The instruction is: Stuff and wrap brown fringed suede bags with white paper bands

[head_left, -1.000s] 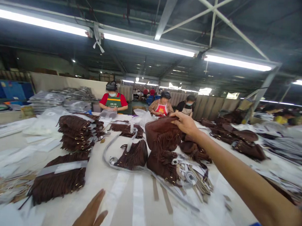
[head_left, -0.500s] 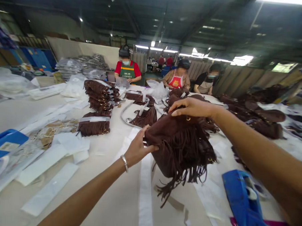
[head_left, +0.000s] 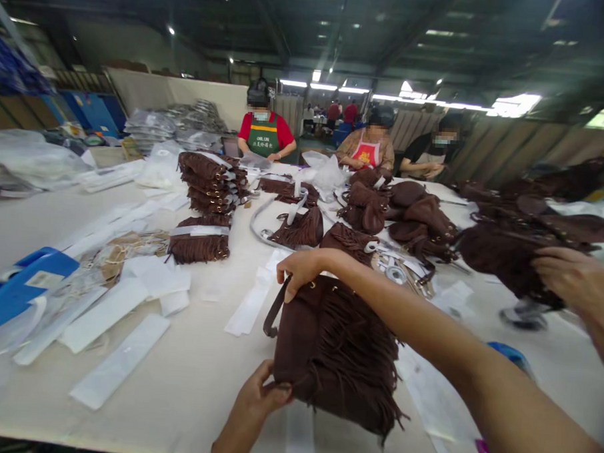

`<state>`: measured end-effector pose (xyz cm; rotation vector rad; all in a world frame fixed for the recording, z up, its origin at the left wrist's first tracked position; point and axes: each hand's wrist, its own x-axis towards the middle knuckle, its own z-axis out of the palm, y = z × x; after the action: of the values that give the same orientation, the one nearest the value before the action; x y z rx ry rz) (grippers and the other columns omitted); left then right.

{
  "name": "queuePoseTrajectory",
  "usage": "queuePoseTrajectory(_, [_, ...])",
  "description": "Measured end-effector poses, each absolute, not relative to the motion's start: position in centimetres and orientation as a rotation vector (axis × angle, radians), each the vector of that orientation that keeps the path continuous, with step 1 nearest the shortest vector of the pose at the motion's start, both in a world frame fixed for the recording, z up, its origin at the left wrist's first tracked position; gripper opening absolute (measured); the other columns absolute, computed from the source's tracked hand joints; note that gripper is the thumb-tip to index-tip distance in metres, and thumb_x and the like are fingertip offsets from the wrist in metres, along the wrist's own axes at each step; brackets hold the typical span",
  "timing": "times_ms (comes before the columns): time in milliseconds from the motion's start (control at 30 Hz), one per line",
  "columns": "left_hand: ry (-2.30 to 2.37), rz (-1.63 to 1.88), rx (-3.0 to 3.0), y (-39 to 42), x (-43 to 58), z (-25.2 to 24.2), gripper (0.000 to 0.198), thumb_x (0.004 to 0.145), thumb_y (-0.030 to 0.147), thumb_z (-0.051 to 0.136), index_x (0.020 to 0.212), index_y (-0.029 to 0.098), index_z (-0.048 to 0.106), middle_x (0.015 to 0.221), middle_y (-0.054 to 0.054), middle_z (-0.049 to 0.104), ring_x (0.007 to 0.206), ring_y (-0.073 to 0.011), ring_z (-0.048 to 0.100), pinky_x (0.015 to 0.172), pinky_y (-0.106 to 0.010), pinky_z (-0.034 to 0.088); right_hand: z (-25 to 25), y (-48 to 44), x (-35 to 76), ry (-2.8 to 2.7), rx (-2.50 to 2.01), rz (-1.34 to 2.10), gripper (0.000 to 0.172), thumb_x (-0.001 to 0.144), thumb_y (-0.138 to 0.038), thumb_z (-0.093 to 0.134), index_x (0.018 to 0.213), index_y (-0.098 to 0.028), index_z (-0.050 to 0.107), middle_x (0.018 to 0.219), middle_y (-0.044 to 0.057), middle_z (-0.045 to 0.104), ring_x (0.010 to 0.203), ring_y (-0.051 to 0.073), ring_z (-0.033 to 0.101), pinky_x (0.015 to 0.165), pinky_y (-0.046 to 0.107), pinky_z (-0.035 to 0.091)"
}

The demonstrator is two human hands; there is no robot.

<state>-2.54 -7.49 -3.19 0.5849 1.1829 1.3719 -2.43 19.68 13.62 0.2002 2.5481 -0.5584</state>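
A brown suede bag with fringe (head_left: 334, 351) lies flat on the white table (head_left: 185, 382) in front of me. My left hand (head_left: 257, 398) pinches its near left corner. My right hand (head_left: 300, 266) reaches across and grips the bag's far top edge, beside the dark strap (head_left: 273, 312) that loops off the left side. Both hands are closed on the bag.
Stacks of the same brown bags (head_left: 211, 179) and loose ones (head_left: 407, 214) cover the table's middle. White paper strips (head_left: 118, 369) and a blue tape dispenser (head_left: 22, 288) lie at the left. A co-worker's hand (head_left: 572, 278) touches a bag at the right. Three people work at the far end.
The bag, first taken from the far pile by my right hand, has come toward me and been laid flat. My left hand moved from its top edge to its near corner.
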Motion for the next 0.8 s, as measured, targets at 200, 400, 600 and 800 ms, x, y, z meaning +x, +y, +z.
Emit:
queuePoseTrajectory(200, [1.313, 1.329, 0.743, -8.6, -5.0, -2.3, 0.051, 0.084, 0.052, 0.061, 0.122, 0.019, 0.058, 0.12, -0.009, 0.064, 0.112, -0.0266, 0.058, 0.098, -0.037, 0.043, 11.4, 18.0, -4.9, 2.465, 0.133, -0.626, 0.066, 0.059, -0.06, 0.079, 0.109, -0.018, 0.065, 0.093, 0.002, 0.068, 0.075, 0.016, 0.061, 0.059, 0.021, 0.042])
queuePoseTrajectory(400, [1.47, 1.361, 0.756, -7.2, -4.2, -3.0, 0.047, 0.083, 0.044, 0.062, 0.122, 0.017, 0.057, 0.119, -0.009, 0.065, 0.108, -0.0259, 0.059, 0.094, -0.036, 0.046, 11.6, 18.2, -3.7, 2.591, 0.146, -0.704, 0.053, 0.066, -0.046, 0.079, 0.11, -0.019, 0.065, 0.096, 0.002, 0.068, 0.077, 0.016, 0.061, 0.06, 0.02, 0.042])
queuePoseTrajectory(600, [1.616, 1.366, 0.817, -7.1, -2.8, -1.6, 0.03, 0.078, 0.035, 0.066, 0.103, 0.017, 0.064, 0.098, -0.007, 0.068, 0.091, -0.0247, 0.061, 0.082, -0.033, 0.047, 13.1, 17.3, -1.2, 2.654, -0.006, -0.85, 0.049, 0.07, -0.033, 0.077, 0.115, -0.021, 0.064, 0.109, 0.003, 0.067, 0.093, 0.02, 0.061, 0.077, 0.024, 0.044])
queuePoseTrajectory(800, [1.721, 1.383, 1.053, -7.4, 0.1, 0.9, 0.028, 0.082, 0.038, 0.061, 0.103, 0.02, 0.064, 0.102, -0.009, 0.063, 0.095, -0.0258, 0.057, 0.084, -0.034, 0.044, 16.3, 16.6, 4.1, 2.672, 0.123, -0.889, 0.04, 0.078, -0.035, 0.07, 0.116, -0.025, 0.063, 0.105, 0.001, 0.068, 0.091, 0.02, 0.061, 0.075, 0.025, 0.043])
